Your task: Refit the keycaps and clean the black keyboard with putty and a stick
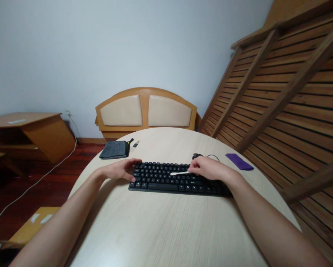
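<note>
A black keyboard (pixel 166 178) lies across the middle of a round pale wooden table (pixel 160 226). My left hand (pixel 118 169) rests on the keyboard's left end, fingers curled over its edge. My right hand (pixel 208 168) sits over the right half and pinches a thin white stick (pixel 179 173). The stick points left, and its tip touches the keys near the keyboard's centre. The keyboard's black cable (pixel 203 156) coils just behind my right hand.
A folded grey cloth (pixel 114 150) and a small black tool (pixel 133 144) lie at the table's far left. A purple cloth (pixel 239 161) lies at the right edge. A padded wooden chair back (pixel 146 110) stands behind the table; slatted wood panels (pixel 289 100) lean on the right.
</note>
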`<move>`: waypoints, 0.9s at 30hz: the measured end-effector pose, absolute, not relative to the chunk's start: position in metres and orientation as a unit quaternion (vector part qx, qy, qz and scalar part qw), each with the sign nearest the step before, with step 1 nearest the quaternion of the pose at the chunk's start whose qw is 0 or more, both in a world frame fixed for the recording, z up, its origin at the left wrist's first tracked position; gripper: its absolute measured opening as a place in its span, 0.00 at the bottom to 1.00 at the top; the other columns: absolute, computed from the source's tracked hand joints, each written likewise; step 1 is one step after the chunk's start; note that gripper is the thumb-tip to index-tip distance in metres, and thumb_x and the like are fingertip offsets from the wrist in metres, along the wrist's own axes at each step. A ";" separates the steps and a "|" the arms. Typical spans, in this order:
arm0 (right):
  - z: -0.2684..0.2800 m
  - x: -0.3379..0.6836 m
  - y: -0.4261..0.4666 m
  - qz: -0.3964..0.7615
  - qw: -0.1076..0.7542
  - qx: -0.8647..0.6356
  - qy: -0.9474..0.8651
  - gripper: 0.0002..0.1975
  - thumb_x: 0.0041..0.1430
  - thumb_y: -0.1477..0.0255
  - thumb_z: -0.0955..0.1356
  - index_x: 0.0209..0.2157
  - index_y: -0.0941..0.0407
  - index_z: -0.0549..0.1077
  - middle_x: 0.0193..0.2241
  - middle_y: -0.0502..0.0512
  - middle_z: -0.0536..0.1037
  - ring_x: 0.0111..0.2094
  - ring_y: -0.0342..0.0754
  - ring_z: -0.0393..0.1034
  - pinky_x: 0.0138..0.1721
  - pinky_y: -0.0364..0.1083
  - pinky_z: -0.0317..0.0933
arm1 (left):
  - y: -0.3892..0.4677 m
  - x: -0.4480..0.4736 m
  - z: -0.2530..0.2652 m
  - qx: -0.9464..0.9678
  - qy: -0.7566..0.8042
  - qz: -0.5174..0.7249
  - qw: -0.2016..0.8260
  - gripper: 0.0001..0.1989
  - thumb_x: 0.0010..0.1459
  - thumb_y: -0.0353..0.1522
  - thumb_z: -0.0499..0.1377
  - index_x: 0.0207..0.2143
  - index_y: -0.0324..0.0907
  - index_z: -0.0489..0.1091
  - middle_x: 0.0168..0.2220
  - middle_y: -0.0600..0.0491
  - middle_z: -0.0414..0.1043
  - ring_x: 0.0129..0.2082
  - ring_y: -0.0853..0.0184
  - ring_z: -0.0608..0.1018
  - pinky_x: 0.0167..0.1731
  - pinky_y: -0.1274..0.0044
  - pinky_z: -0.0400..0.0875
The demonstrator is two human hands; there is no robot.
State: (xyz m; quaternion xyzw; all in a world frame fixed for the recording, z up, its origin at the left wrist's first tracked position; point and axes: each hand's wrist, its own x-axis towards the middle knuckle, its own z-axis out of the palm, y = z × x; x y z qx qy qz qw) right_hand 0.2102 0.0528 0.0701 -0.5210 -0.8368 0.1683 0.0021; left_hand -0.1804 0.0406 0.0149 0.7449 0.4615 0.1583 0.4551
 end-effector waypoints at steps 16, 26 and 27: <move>0.077 0.299 0.087 0.310 -0.078 -0.553 -0.769 0.24 0.44 0.49 0.69 0.26 0.58 0.76 0.26 0.56 0.77 0.24 0.45 0.64 0.26 0.44 0.56 | 0.042 -0.182 0.012 0.742 0.452 0.160 0.468 0.49 0.45 0.39 0.71 0.68 0.42 0.54 0.67 0.43 0.58 0.66 0.51 0.62 0.65 0.62 0.54; 0.084 0.283 0.080 0.313 -0.070 -0.523 -0.790 0.21 0.52 0.51 0.67 0.30 0.57 0.75 0.27 0.54 0.77 0.25 0.45 0.64 0.25 0.44 0.55 | 0.041 -0.181 0.014 0.743 0.462 0.155 0.459 0.48 0.46 0.37 0.71 0.67 0.42 0.54 0.68 0.43 0.57 0.65 0.50 0.63 0.65 0.63 0.56; 0.087 0.279 0.077 0.312 -0.066 -0.513 -0.797 0.22 0.54 0.52 0.67 0.31 0.58 0.76 0.28 0.54 0.77 0.25 0.45 0.65 0.25 0.44 0.55 | 0.041 -0.182 0.014 0.743 0.460 0.153 0.463 0.49 0.46 0.37 0.71 0.67 0.42 0.54 0.68 0.42 0.57 0.66 0.50 0.63 0.65 0.63 0.56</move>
